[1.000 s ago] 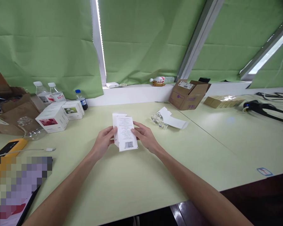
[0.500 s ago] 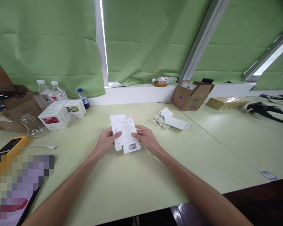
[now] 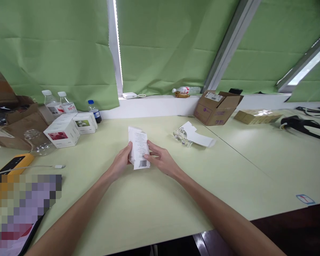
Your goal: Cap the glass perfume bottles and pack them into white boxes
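Between my two hands, above the table, is a white cardboard box with fine print and a barcode near its lower end. Its panels are partly folded, with end flaps standing out at the top. My left hand grips its left edge, thumb along the side and fingers behind. At the right edge, my right hand pinches the box between the thumb on the printed face and the fingers at the side. To the right on the table lie a clear glass piece and a bent white card insert.
White boxes with flower pictures stand at the left, beside a clear jar and bottles. A yellow-and-black device with a cable lies nearer. A brown carton sits at the back right, near a yellowish box.
The flat-looking white box has been turned and its panels brought closer, so it looks narrower. It has shifted slightly left, and my right hand has moved left with it.
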Demonstrator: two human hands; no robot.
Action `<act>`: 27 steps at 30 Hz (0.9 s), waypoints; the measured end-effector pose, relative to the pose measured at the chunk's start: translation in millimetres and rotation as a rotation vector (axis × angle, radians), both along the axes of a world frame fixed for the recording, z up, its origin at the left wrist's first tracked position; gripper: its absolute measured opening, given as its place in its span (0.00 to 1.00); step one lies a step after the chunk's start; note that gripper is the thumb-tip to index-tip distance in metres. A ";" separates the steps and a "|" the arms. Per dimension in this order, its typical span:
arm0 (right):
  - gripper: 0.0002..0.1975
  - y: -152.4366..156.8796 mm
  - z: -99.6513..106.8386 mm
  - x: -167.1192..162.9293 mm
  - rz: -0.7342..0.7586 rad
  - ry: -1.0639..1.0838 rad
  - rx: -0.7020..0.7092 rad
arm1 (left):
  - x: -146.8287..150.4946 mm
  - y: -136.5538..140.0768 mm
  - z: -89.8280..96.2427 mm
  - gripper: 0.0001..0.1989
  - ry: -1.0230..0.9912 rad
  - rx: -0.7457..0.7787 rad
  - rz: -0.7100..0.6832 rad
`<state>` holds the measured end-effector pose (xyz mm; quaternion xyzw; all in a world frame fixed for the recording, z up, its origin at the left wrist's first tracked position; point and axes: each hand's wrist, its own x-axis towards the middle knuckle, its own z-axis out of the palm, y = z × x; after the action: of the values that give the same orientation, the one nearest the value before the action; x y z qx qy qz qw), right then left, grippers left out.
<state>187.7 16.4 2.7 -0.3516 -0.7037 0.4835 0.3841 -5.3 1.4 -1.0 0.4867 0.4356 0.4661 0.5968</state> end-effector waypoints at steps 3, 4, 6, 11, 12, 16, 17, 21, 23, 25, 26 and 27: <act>0.33 -2.0 -0.4 -2.6 0.014 -0.014 0.000 | 1.6 -0.8 0.1 0.31 -0.054 -0.021 -0.077; 0.31 -2.3 0.0 -3.4 0.014 -0.010 0.009 | 2.3 -1.3 0.8 0.30 -0.075 -0.020 -0.090; 0.29 -2.1 1.4 -4.3 0.011 0.001 0.038 | 3.6 -2.6 2.7 0.29 -0.123 -0.019 -0.105; 0.28 -1.8 4.0 -3.8 -0.057 -0.041 0.078 | 4.4 -6.5 9.7 0.27 -0.170 0.015 -0.126; 0.28 -2.4 4.7 -3.9 -0.067 -0.055 0.086 | 4.3 -7.2 10.7 0.27 -0.152 0.029 -0.122; 0.29 -7.9 10.5 -5.8 -0.032 -0.082 0.078 | 3.9 -8.1 11.0 0.30 0.012 0.068 -0.017; 0.29 -9.5 12.5 -6.5 -0.006 -0.072 0.057 | 4.0 -7.9 10.3 0.30 0.056 0.077 0.016; 0.27 -13.3 19.2 -8.1 0.109 0.035 -0.035 | 3.6 -5.1 7.2 0.30 0.123 0.092 0.088; 0.26 -11.7 19.6 -7.2 0.128 0.104 -0.075 | 2.2 -2.8 5.5 0.30 0.132 0.060 0.117; 0.25 -7.9 17.5 -5.3 0.113 0.146 -0.113 | -0.2 -0.2 3.3 0.28 0.135 0.028 0.146; 0.25 -5.6 15.7 -4.3 0.092 0.154 -0.126 | -1.5 1.0 2.0 0.28 0.126 0.023 0.161; 0.25 -3.3 13.6 -3.4 0.064 0.155 -0.132 | -2.8 2.1 0.7 0.27 0.113 0.025 0.177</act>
<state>184.2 13.1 16.3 -0.3153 -0.6494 0.5664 0.3976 -8.1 3.5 -0.4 0.4791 0.5039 0.4943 0.5217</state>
